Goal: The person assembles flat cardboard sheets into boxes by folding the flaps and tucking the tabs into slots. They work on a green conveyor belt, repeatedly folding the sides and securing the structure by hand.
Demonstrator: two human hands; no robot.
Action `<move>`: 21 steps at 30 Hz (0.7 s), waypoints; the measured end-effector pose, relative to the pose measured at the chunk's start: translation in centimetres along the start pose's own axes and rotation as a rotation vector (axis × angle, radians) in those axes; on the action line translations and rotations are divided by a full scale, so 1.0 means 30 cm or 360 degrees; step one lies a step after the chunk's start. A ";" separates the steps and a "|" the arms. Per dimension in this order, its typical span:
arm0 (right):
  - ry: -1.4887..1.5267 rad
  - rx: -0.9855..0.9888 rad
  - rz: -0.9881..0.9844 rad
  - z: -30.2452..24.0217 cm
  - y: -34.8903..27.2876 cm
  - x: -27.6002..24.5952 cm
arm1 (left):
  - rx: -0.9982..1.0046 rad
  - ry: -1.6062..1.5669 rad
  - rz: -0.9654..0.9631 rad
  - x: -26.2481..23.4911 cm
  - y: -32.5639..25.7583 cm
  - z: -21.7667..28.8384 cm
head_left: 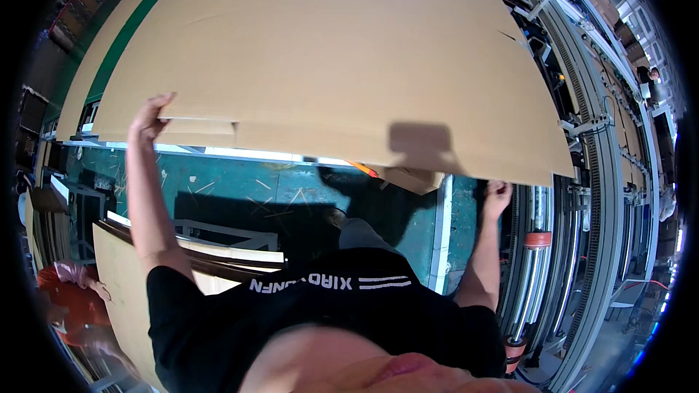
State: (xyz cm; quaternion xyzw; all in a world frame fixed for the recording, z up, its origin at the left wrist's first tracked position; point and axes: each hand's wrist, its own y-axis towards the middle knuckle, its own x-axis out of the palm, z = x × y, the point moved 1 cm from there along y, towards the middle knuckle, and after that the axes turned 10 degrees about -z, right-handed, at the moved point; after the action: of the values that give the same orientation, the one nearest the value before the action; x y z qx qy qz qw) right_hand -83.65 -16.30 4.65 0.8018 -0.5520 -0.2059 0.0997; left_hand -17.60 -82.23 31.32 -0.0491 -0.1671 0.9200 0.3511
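Observation:
A very large brown cardboard sheet [328,51] stretches out before me, its near edge crossing the view from left to right. My left hand [151,116] grips this edge near the sheet's left corner, beside a slit that parts a narrow strip [196,131] from the rest. At the near right corner, the closed fingers of my right hand [497,196] hold the same edge from below, and the fingertips are partly hidden. A dark shadow falls on the sheet between my hands, nearer the right one.
A machine frame with shiny rollers [539,211] and red collars [537,240] runs along the right. More cardboard sheets [120,276] lie at the lower left, near a co-worker in orange [73,306]. Scraps litter the green floor [247,185]. Another person [650,84] is far right.

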 end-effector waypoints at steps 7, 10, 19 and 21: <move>-0.0373 -0.0214 0.0161 -0.282 0.295 -0.198 | 0.0457 -0.0226 0.0942 -0.676 -0.665 0.135; 0.0130 -0.0389 0.0040 -0.503 0.349 -0.302 | 0.0270 -0.0119 0.0891 -0.928 -0.788 0.156; -0.0444 -0.1049 -0.0511 -1.339 0.674 -0.030 | 0.1626 -0.0893 0.1162 -0.807 -0.726 0.147; 0.0094 -0.1107 -0.0591 -1.511 0.721 0.236 | 0.1557 -0.0796 0.1128 -0.523 -0.613 0.163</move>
State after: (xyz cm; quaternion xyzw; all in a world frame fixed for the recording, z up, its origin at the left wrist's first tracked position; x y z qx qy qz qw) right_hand -79.79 -33.92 52.06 0.8120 -0.2918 -0.3721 0.3422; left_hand 4.72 -81.13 41.77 0.2798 0.2205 0.9335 -0.0412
